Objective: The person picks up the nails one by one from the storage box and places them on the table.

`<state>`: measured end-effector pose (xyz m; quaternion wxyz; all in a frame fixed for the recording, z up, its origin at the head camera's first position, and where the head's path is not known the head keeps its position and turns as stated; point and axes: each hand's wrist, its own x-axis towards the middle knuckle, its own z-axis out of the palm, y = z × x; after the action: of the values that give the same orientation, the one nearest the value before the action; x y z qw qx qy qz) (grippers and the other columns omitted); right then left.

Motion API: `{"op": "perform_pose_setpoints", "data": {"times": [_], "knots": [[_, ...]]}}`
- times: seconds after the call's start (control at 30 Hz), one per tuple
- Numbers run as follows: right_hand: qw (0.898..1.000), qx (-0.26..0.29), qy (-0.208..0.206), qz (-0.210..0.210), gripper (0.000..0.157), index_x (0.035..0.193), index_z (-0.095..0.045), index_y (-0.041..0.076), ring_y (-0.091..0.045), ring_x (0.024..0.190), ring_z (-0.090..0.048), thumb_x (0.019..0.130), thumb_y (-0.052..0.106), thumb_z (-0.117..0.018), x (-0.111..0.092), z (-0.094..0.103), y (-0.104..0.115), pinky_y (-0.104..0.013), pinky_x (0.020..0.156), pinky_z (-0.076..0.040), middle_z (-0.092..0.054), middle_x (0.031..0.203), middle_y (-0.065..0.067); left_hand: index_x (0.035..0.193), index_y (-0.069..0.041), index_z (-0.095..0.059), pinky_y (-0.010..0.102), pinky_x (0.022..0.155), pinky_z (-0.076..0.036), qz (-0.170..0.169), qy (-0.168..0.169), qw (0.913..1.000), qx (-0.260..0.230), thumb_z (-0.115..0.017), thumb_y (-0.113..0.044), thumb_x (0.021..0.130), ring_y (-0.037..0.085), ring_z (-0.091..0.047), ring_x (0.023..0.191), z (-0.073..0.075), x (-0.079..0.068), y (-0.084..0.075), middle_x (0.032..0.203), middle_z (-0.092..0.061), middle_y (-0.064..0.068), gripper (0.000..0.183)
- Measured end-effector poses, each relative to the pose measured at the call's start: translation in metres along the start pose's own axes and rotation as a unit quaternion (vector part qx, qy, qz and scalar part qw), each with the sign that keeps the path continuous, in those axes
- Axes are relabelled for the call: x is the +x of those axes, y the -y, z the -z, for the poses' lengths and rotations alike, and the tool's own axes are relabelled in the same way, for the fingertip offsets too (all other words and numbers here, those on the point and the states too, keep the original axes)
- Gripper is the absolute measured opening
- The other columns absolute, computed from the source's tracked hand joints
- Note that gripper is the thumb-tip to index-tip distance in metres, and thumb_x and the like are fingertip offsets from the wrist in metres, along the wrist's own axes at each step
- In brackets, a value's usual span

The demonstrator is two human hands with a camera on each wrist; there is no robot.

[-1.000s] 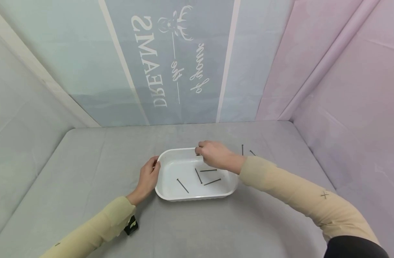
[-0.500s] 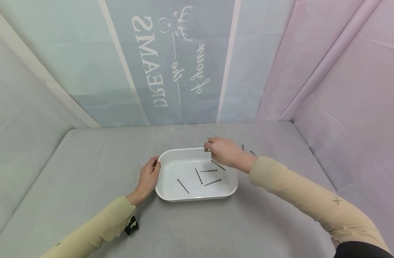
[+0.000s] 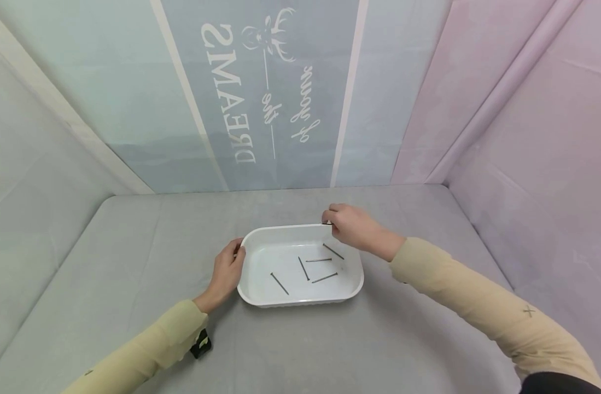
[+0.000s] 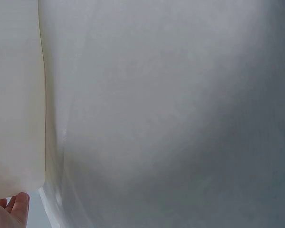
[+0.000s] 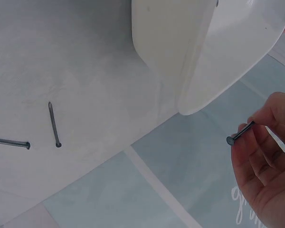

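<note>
A white rectangular tray (image 3: 261, 260) stands mid-table, with several dark nails (image 3: 333, 251) lying scattered on its floor. My left hand (image 3: 226, 271) grips the tray's left rim; in the left wrist view its fingertips (image 4: 20, 208) show below the tray's side. Over the far right rim, my right hand (image 3: 356, 227) pinches one nail (image 5: 243, 132) between thumb and fingers, its flat head showing in the right wrist view. Two other nails (image 5: 54, 124) lie on the table beyond the tray's right side; in the head view the right hand and arm hide them.
A grey cloth covers the table (image 3: 300, 350). Fabric walls rise behind and on both sides, the back one (image 3: 280, 169) printed with reversed lettering. A small black object (image 3: 200, 345) sits by the left sleeve.
My right hand has moved rightward and away with its nail, from inside the tray up over the far rim. One nail in the tray has come into view. My left hand stays put.
</note>
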<state>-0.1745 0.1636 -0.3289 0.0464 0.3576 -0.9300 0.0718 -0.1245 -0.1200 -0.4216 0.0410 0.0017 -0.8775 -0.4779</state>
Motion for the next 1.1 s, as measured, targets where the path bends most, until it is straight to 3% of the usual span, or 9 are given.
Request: {"op": "perform_pose_setpoints", "data": {"times": [0.5,1.1], "knots": [[0.999,0.018,-0.014,-0.039,0.025,0.093,-0.066,0.003,-0.015,0.063,-0.054,0.073,-0.009,-0.057,-0.012,0.005,-0.017,-0.024,0.051,-0.043,-0.059,0.081,-0.006,0.124,0.003,-0.05,0.042,0.085,-0.046,0.01,0.002,0.9999,-0.001,-0.038,-0.015,0.097,0.029,-0.055,0.103,0.001,0.0,-0.001,0.114,-0.057,0.019,0.034],[0.997,0.03,-0.043,-0.064,0.024,0.089,-0.066,0.003,-0.018,0.066,-0.059,0.07,-0.01,-0.057,-0.031,0.008,-0.035,-0.027,0.054,-0.047,-0.059,0.08,-0.007,0.122,0.003,-0.052,0.042,0.082,-0.047,-0.005,-0.008,0.9999,0.004,-0.038,-0.013,0.096,0.028,-0.056,0.1,0.0,-0.001,-0.001,0.11,-0.058,0.019,0.033]]}}
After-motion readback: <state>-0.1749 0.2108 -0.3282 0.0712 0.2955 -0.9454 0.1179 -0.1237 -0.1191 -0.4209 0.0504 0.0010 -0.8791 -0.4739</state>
